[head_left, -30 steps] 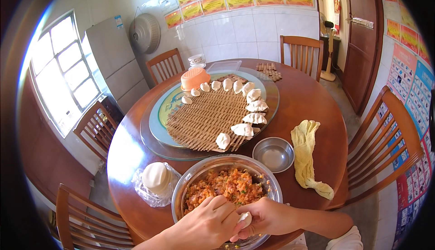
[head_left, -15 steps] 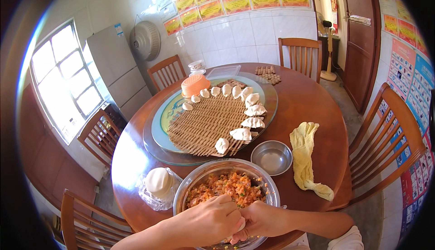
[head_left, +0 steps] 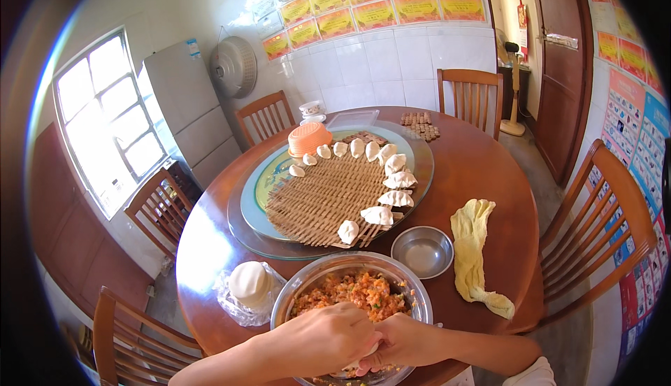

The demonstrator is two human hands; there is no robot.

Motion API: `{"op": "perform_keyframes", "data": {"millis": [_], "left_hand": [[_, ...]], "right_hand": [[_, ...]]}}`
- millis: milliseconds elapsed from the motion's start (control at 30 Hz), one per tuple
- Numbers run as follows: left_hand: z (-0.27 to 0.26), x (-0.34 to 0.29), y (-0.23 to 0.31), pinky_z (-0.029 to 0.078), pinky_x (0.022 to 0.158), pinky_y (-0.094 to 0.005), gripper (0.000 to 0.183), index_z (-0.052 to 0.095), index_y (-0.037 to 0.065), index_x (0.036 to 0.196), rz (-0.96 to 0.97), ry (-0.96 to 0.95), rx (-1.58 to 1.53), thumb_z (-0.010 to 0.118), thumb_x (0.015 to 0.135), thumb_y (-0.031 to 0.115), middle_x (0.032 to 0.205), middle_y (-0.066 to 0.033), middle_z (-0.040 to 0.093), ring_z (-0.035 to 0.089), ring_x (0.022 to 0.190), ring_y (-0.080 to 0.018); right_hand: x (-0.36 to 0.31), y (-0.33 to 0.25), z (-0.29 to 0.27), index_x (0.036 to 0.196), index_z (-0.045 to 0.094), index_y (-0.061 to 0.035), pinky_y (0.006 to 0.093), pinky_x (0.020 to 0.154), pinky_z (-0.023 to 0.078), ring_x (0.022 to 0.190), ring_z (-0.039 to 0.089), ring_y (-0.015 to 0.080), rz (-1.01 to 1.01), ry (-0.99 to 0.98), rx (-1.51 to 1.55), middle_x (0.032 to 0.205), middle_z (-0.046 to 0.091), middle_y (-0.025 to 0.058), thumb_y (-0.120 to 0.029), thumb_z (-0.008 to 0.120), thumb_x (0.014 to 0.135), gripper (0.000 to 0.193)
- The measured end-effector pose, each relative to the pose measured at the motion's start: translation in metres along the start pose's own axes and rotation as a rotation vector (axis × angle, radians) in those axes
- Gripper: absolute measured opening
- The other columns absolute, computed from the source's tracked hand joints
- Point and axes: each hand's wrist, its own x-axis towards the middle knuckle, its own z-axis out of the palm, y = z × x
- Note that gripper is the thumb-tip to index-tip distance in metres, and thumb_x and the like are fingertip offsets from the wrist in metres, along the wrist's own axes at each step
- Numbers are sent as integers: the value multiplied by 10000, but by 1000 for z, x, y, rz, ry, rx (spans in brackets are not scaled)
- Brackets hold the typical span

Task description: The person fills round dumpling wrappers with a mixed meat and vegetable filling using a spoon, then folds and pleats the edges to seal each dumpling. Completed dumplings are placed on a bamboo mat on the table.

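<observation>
Over the near part of a steel bowl (head_left: 422, 301), my left hand (head_left: 331, 338) and my right hand (head_left: 404, 342) are closed together around a dumpling (head_left: 370, 353). Only a bit of its white dough shows between the fingers; the rest is hidden. Orange chopped filling (head_left: 358, 292) with green bits lies in the bowl. To the left, a stack of round white dumpling wrappers (head_left: 249, 282) sits on a clear plastic bag. Beyond the bowl, a round woven mat (head_left: 323, 201) bears several white dumplings (head_left: 377, 215) along its far and right edges.
A small steel bowl (head_left: 422, 252) and a crumpled yellow cloth (head_left: 475, 256) lie right of the filling. The mat rests on a glass turntable (head_left: 241, 236), beside an orange basket (head_left: 309, 138). Wooden chairs (head_left: 594, 229) surround the round table (head_left: 489, 169).
The view has shifted slightly, so the far table and wall sit a little lower and farther right. My hands stay pressed together around the dumpling over the bowl.
</observation>
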Motion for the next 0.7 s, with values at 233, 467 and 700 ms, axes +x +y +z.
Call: {"op": "perform_keyframes", "data": {"millis": [233, 467, 700], "left_hand": [[-10, -16, -4, 446, 604, -391, 315, 508, -10, 720, -186, -9, -17, 549, 880, 258, 668, -122, 492, 519, 668, -301], [24, -23, -13, 428, 644, -406, 182, 509, -36, 743, -132, 41, -223, 535, 863, 99, 687, -174, 497, 503, 686, -328], [-1, -31, -14, 428, 634, -407, 269, 518, -49, 796, -236, -34, -192, 498, 911, 194, 695, -163, 499, 503, 678, -321]], "right_hand": [[2, 7, -9, 1018, 592, -9, 220, 705, 487, 813, 610, 78, 26, -11, 173, 870, 655, 44, -196, 651, 840, 265], [8, 14, -10, 1090, 555, -3, 212, 725, 489, 840, 611, 83, 54, -53, 293, 913, 649, 33, -230, 626, 863, 329], [7, 8, -11, 1171, 504, 30, 253, 809, 518, 941, 619, 148, 95, -63, 318, 1031, 617, 90, -157, 605, 869, 369]]}}
